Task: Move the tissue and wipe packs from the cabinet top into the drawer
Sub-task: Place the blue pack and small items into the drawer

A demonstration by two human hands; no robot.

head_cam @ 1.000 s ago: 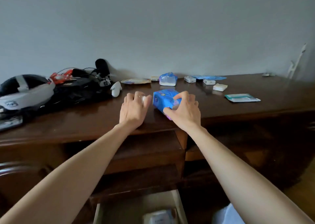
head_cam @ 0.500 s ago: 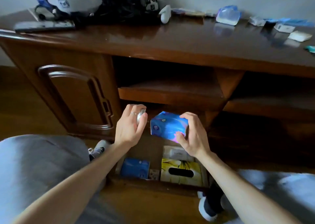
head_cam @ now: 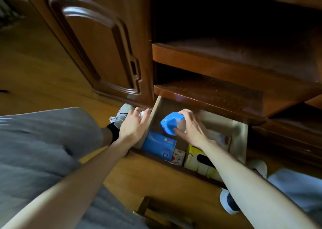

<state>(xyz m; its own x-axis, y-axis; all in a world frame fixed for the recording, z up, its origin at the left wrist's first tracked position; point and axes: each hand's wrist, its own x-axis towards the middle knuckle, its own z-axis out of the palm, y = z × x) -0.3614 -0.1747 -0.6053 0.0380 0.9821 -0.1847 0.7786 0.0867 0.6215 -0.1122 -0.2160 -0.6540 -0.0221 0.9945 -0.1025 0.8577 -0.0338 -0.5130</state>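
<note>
My right hand (head_cam: 190,128) grips a blue tissue pack (head_cam: 171,122) and holds it low inside the open drawer (head_cam: 239,138), near the back left. My left hand (head_cam: 134,126) hovers at the drawer's left wall (head_cam: 154,113) with a small silvery object (head_cam: 142,114) pinched in its fingers. Inside the drawer lie a blue tissue box (head_cam: 159,146), a small patterned pack (head_cam: 178,156) and a yellow tissue box (head_cam: 200,160), partly hidden by my right forearm. The cabinet top is out of view.
A closed cabinet door (head_cam: 97,51) stands to the left of the drawer. Two open shelves (head_cam: 217,59) sit above it. My knees in grey trousers (head_cam: 40,150) and my shoes (head_cam: 122,114) are on the wooden floor (head_cam: 34,68) in front.
Both hands have come down from the cabinet top to the drawer. My right hand has carried the blue pack down into it, and my view has tilted downward.
</note>
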